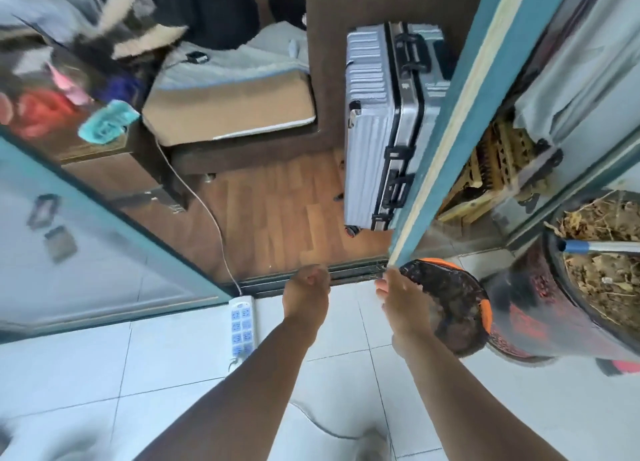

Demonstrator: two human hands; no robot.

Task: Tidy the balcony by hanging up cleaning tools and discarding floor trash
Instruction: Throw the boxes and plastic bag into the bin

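Note:
My left hand [306, 292] hovers over the sliding-door track [349, 274] with its fingers curled in; nothing shows in it. My right hand [398, 303] reaches to the bottom edge of the teal sliding door frame [450, 121], fingertips at its lower corner. Whether it grips the frame is unclear. Right beside that hand sits a black-and-orange mesh object [457, 308], partly hidden by the hand. A metal pole with a blue tip [588, 247] lies across a round pot of dry leaves [609, 280] at the right.
A white power strip [241, 325] with its cord lies on the white floor tiles [86, 374] by the track. Inside are a silver suitcase [381, 124], a bed [228, 110] and a wood floor [277, 211]. A glass door panel [86, 245] stands at the left.

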